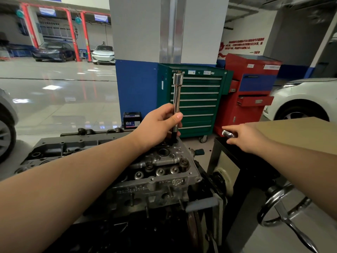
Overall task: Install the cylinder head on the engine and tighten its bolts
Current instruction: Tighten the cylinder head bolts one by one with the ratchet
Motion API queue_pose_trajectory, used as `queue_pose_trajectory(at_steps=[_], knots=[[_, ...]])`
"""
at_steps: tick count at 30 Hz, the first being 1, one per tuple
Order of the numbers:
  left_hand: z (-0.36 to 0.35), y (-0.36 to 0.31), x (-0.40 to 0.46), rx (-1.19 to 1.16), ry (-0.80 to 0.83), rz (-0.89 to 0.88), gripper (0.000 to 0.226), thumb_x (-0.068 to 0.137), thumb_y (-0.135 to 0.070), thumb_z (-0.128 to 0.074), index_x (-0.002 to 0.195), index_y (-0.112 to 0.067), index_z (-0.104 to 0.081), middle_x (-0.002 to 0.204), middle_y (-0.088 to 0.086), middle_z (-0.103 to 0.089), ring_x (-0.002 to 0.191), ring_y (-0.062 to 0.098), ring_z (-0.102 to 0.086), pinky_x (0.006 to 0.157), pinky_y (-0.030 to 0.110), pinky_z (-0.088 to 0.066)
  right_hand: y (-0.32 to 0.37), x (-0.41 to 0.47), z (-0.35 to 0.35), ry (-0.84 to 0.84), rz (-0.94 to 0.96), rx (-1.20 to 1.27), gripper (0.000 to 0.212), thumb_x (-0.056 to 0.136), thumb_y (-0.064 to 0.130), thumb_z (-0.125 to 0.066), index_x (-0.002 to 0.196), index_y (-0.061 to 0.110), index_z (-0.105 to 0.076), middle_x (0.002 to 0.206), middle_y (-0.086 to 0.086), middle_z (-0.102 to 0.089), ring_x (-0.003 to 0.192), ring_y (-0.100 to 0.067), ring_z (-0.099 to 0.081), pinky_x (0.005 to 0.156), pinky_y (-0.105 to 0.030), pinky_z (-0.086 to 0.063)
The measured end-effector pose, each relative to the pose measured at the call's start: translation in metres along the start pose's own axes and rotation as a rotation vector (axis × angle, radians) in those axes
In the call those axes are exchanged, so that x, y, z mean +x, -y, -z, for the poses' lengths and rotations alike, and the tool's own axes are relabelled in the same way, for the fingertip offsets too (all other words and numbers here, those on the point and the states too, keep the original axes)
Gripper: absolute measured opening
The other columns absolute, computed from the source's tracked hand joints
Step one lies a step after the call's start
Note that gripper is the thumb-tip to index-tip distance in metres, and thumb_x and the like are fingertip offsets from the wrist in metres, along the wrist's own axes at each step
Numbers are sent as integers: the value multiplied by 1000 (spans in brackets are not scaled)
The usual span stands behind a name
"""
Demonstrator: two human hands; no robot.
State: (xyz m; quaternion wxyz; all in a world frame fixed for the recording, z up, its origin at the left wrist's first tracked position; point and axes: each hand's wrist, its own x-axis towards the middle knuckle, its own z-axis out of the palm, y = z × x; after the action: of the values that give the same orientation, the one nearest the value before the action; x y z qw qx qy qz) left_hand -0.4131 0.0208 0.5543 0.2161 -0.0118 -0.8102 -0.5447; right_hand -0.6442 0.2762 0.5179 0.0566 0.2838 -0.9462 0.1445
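Left forearm crosses the cylinder head (160, 172); left hand (156, 125) holds extension bar (177, 95) upright.

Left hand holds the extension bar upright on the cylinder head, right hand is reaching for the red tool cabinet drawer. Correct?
Not quite. In the head view the left hand does hold the extension bar upright on the cylinder head, but the right hand grips a small shiny metal piece over the black stand, well short of the red tool cabinet.
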Motion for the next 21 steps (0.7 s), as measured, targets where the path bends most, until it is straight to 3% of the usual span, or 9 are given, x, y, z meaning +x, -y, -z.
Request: queue_pose_trajectory(at_steps=[4, 6, 9, 13, 16, 18, 20, 21], knots=[[0, 1, 1, -14, -1, 3, 25, 110, -28, -55, 123, -8, -62, 111, 19, -73, 98, 34, -77, 93, 58, -61, -6, -2, -16, 15, -9, -72, 52, 98, 32, -71, 146, 45, -56, 115, 3, -52, 113, -25, -57, 95, -36, -48], [0, 2, 1, -12, -1, -2, 24, 110, -29, -55, 123, -9, -62, 110, 18, -73, 97, 33, -77, 93, 57, -61, -5, -2, -20, 9, -9, -76, 48, 102, 29, -66, 146, 43, -56, 111, 4, -46, 112, -25, -55, 99, -38, -48], [0, 3, 3, -11, 2, -8, 23, 110, -29, -55, 122, -11, -62, 109, 17, -74, 95, 32, -77, 92, 57, -61, -2, -11, -18, 5, -38, -131, 48, 104, 34, -60, 149, 46, -51, 118, 5, -49, 117, -26, -54, 102, -43, -46], [1, 6, 3, -33, -10, -11, 20, 109, -28, -57, 118, -12, -64, 105, 16, -74, 92, 33, -78, 89, 54, -63, 22, -27, -9, -157, 16, -326, 47, 102, 45, -54, 148, 48, -49, 137, 6, -56, 128, -25, -45, 107, -45, -38], [1, 2, 4, -50, -11, -29, 15, 109, -26, -57, 112, -13, -64, 100, 12, -75, 90, 28, -78, 80, 42, -65, 67, -34, 7, -192, 111, -13, 39, 100, 37, -59, 138, 38, -61, 127, 7, -65, 123, -21, -53, 102, -42, -47], [7, -9, 8, -105, -73, -63, 13, 109, -25, -58, 109, -14, -65, 97, 8, -75, 90, 26, -77, 77, 33, -63, 106, -41, 19, -138, 190, 262, 34, 98, 34, -65, 132, 34, -68, 111, 16, -69, 108, -8, -62, 90, -27, -50], [22, -27, 16, -181, -146, -77, 13, 108, -28, -58, 109, -18, -66, 97, 6, -76, 92, 30, -78, 77, 35, -64, 141, -47, 30, -90, 271, 445, 32, 97, 33, -69, 130, 30, -70, 105, 19, -70, 98, -1, -64, 83, -20, -49], [31, -37, 19, -207, -166, -73, 15, 108, -31, -59, 110, -18, -66, 96, 5, -77, 92, 32, -78, 75, 36, -64, 156, -49, 33, -79, 300, 502, 33, 97, 32, -69, 130, 28, -70, 107, 17, -70, 100, -2, -65, 88, -22, -50]])
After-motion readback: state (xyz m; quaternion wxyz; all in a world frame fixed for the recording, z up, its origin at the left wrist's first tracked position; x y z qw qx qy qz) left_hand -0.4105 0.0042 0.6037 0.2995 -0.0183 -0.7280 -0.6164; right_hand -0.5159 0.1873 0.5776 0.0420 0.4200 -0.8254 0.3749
